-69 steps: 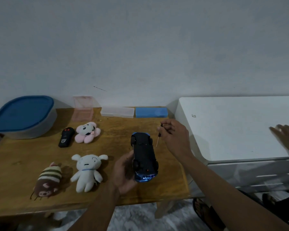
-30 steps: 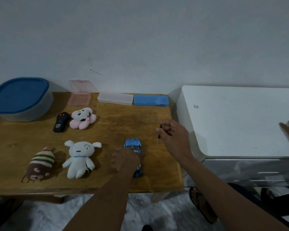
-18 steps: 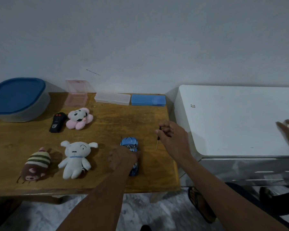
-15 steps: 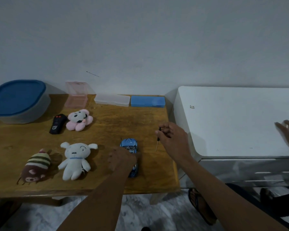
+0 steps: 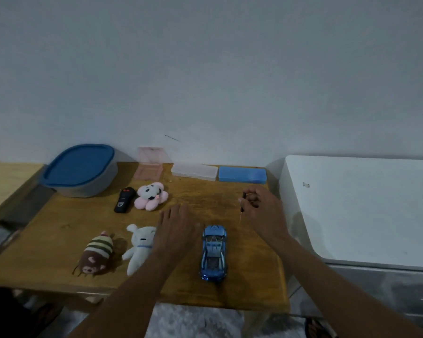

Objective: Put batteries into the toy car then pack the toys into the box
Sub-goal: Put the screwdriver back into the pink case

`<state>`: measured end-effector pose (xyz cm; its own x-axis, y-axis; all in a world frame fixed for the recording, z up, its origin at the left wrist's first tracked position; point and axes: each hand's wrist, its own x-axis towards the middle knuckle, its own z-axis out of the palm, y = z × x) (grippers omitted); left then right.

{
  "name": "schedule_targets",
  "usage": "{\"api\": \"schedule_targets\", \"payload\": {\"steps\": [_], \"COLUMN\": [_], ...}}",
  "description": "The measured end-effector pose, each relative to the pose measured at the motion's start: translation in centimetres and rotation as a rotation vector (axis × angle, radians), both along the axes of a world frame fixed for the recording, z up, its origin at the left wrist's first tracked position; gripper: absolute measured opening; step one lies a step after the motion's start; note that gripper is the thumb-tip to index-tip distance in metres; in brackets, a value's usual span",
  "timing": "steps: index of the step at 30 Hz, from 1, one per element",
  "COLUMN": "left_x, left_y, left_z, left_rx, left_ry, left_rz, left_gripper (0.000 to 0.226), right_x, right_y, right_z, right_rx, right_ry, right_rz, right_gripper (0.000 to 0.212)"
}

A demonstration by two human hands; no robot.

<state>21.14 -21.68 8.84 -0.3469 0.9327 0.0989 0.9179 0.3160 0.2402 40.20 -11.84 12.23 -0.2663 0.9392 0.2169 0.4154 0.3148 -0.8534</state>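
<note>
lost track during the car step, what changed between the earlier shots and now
The left hand turned the blue toy car from underside-up onto its wheels on the table, then let go and moved left, open, beside the white plush toy. The right hand still pinches the small screwdriver. The remote, pink plush and blue-lidded container stayed put.

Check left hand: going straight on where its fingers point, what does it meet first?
Probably bare table, then the clear case at the wall. The left hand would pass right of the pink plush; depth unclear.
</note>
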Motion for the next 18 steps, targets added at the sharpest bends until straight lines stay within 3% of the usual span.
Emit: {"api": "schedule_targets", "payload": {"steps": [6, 11, 18], "left_x": [-5.7, -11.2, -20.3], "left_y": [-0.8, 0.0, 3.2], "left_z": [4.0, 5.0, 4.4], "left_rx": [0.087, 0.151, 0.055], "left_ry": [0.108, 0.225, 0.263], "left_rz": [-0.020, -0.055, -0.102], "left_gripper": [0.053, 0.043, 0.051], "right_x": [-6.6, -13.1, -23.4], "right_y": [0.7, 1.8, 4.1], "right_z": [3.1, 3.9, 3.8], "right_rx": [0.061, 0.065, 0.096], "right_ry": [-0.001, -0.032, -0.055], "right_rz": [0.069, 0.122, 0.084], "right_gripper": [0.015, 0.016, 0.018]}}
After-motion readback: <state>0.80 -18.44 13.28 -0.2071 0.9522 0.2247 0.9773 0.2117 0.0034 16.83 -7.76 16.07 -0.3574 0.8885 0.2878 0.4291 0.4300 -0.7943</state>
